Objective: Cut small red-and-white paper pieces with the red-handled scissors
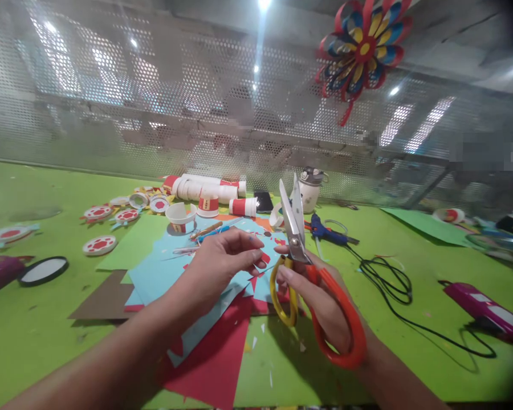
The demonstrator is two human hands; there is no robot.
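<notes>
My right hand (320, 299) grips a pair of scissors (301, 250) with one orange and one yellow handle loop; the blades point up and away, slightly apart. My left hand (226, 256) hovers just left of the blades, fingers pinched together near a small red scrap that I cannot make out clearly. Both hands are above a pile of light blue paper sheets (162, 267) and red paper sheets (214, 359) lying on the green table (47, 336).
Paper cups (180, 216), stacked cup rolls (205, 188) and round red-and-white paper pieces (99, 245) lie at the back left. A blue glue gun (325, 230) with a black cable (393, 285), a white jar (310, 191) and a purple tool (483, 307) are at right. A paper flower (361, 48) hangs above.
</notes>
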